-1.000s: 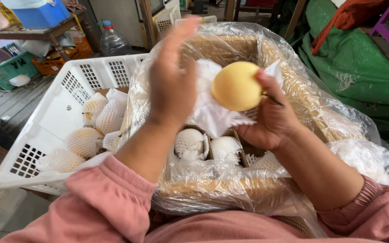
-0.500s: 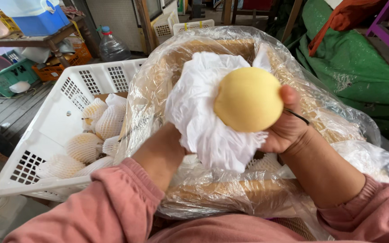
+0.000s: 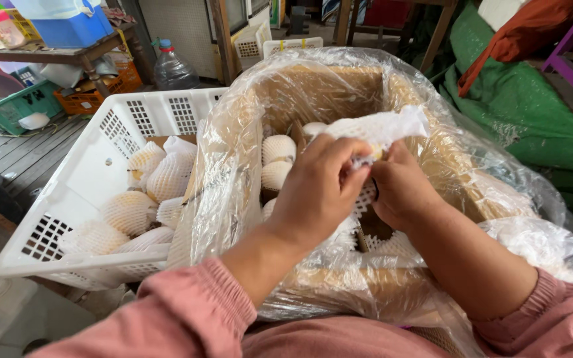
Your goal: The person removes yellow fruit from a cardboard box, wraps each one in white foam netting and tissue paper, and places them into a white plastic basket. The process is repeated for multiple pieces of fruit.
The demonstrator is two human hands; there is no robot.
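Over plastic-lined cardboard box (image 3: 432,166), left hand (image 3: 319,192) & right hand (image 3: 402,189) fingers both clenched on white foam net sleeve (image 3: 379,129); wrapped fruit (image 3: 278,148) below.

left hand (image 3: 319,189) and right hand (image 3: 402,189) together, fingers curled

Plastic-lined brown carton (image 3: 313,93) — white crate (image 3: 67,192) beside it.

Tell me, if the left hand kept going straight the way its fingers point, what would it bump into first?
The left hand points right, toward the right hand, so it would probably meet that hand and the white foam net both are gripping almost at once. They look nearly touching, though depth is hard to judge.
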